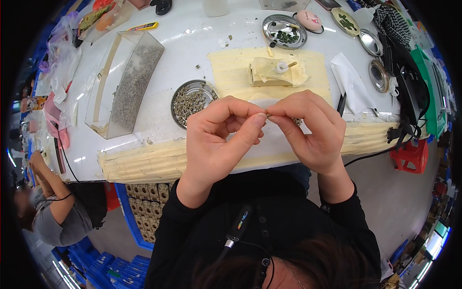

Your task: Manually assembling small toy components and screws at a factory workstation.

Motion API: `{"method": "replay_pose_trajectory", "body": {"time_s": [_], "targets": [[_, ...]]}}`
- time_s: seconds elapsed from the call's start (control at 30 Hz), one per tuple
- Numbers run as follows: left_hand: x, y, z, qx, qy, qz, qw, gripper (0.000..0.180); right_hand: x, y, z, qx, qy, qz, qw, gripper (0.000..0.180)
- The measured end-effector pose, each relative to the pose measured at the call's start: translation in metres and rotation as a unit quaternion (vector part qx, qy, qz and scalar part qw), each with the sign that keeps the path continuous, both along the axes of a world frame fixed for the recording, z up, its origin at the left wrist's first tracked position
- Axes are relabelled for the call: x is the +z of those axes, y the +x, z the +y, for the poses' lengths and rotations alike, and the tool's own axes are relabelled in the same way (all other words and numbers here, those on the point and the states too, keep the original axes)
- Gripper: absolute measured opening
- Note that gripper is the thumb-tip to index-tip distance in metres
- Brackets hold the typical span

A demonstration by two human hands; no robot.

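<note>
My left hand [216, 139] and my right hand [313, 127] meet over the near edge of the table, thumb and forefinger of each pinched together. Between the fingertips is a tiny piece, too small to name. Left of my left hand sits a round metal dish [179, 107] heaped with small metallic-looking parts. More small bits show behind my right fingers, mostly covered by the hand. Just beyond my hands, a block wrapped in cream tape [263, 78] rests on a tape-covered patch [226, 62], with a small white cup and a short brown stick on top.
A long clear bin [103, 91] of grey granules stands left. At the back right are a metal plate [289, 42] with dark green pieces and a pink rounded object [308, 20]. White paper [350, 84] lies right. Another person [62, 207] sits at left, near a blue crate [126, 207].
</note>
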State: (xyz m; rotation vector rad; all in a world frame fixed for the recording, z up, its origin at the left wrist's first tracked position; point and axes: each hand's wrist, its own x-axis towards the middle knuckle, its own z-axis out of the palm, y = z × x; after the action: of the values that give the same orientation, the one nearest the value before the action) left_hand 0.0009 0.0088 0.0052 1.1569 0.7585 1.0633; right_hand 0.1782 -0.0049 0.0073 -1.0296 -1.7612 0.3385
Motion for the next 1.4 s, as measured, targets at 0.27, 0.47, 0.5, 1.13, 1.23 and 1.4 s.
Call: {"method": "replay_pose_trajectory", "body": {"time_s": [0.27,0.47,0.5,1.13,1.23,1.4], "targets": [[0.000,-0.004,0.002,-0.028,-0.027,-0.011,0.999,0.010,-0.002,0.000,0.000,0.001,0.009,-0.003,1.000,0.016],[0.003,-0.005,0.003,-0.031,-0.072,-0.039,0.996,0.009,0.000,-0.003,-0.002,0.005,-0.014,0.012,1.000,0.018],[0.003,-0.005,0.003,-0.029,-0.073,-0.041,0.996,0.009,0.000,-0.003,-0.002,0.004,-0.014,0.012,1.000,0.018],[-0.001,-0.008,0.005,0.065,-0.017,-0.073,0.995,0.010,0.002,-0.008,-0.009,-0.031,-0.028,-0.019,0.999,0.024],[-0.003,-0.018,0.003,0.092,-0.002,-0.084,0.992,0.011,0.001,-0.002,-0.012,-0.005,-0.084,-0.053,0.995,0.014],[-0.004,-0.040,-0.006,0.084,-0.013,-0.138,0.987,0.012,-0.008,-0.006,-0.014,0.023,-0.101,-0.146,0.984,0.013]]}}
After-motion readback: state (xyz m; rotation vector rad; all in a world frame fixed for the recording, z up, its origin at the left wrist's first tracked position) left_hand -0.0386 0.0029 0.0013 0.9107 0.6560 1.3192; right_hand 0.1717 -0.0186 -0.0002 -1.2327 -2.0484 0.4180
